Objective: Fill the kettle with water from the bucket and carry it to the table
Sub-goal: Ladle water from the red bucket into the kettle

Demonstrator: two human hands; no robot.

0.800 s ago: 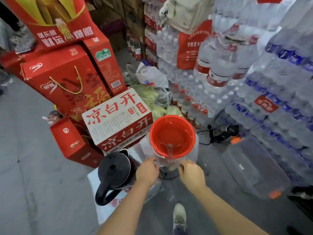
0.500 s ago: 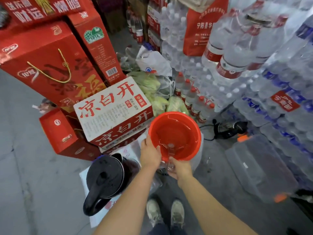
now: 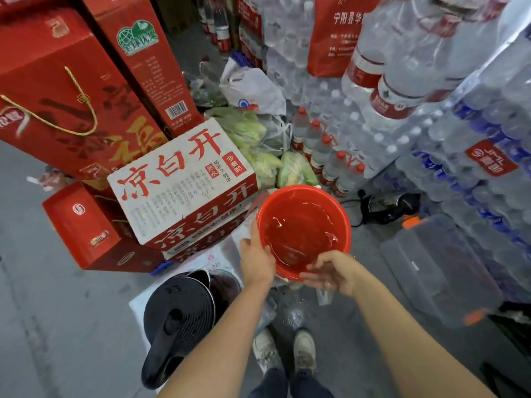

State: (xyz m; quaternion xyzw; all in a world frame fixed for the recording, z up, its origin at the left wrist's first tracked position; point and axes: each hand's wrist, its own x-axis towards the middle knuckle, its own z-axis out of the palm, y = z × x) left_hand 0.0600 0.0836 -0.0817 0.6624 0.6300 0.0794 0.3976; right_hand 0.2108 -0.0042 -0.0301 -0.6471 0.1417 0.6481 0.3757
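A red bucket (image 3: 304,231) with water glinting inside is held tilted between both hands. The left hand (image 3: 256,258) grips its left rim, thumb over the edge; the right hand (image 3: 330,272) cups the near rim from below, fingers spread. Just below and left of the bucket stands a black kettle (image 3: 178,320) with its lid hinged up, its handle pointing toward the person, on a white sheet on the grey floor (image 3: 57,326). A white carton with red characters (image 3: 184,179) sits behind the kettle, red gift boxes (image 3: 66,104) to its left. Shrink-wrapped packs of bottled water (image 3: 431,96) are stacked at the right. Two pale shoes (image 3: 284,349) show at the bottom.
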